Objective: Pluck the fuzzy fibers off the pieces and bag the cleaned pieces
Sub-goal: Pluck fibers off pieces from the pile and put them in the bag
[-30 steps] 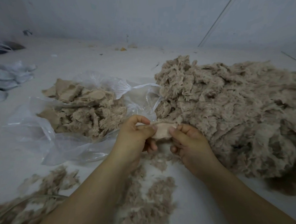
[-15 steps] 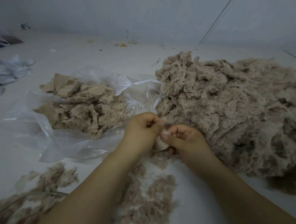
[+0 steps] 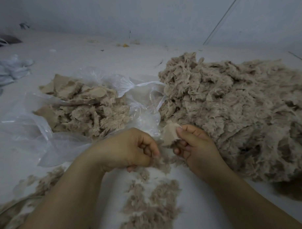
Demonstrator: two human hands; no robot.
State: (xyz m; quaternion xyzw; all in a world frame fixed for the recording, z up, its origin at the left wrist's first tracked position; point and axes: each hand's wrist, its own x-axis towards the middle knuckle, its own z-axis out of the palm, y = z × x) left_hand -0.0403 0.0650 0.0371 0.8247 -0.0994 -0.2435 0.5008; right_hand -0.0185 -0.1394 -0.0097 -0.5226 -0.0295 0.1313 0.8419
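My right hand [image 3: 194, 145] pinches a small beige fabric piece [image 3: 169, 135] between thumb and fingers, held upright in front of the big heap of fuzzy pieces [image 3: 237, 114]. My left hand [image 3: 131, 150] is just left of it and lower, fingers closed on a tuft of plucked fibers [image 3: 161, 162]. A clear plastic bag [image 3: 143, 104] lies open at centre left with a pile of cleaned pieces [image 3: 88, 109] on and in it. Plucked fluff [image 3: 150, 205] is strewn on the pale surface below my hands.
More loose fluff [image 3: 29, 190] trails along the lower left. Pale crumpled bags or cloths [image 3: 6, 71] lie at the far left. A grey wall [image 3: 143, 17] rises behind the surface, with small scraps [image 3: 125, 45] at its foot.
My hands have pulled apart. The left hand dropped down and left with a tuft of fibers, while the right hand kept the piece and turned it upright.
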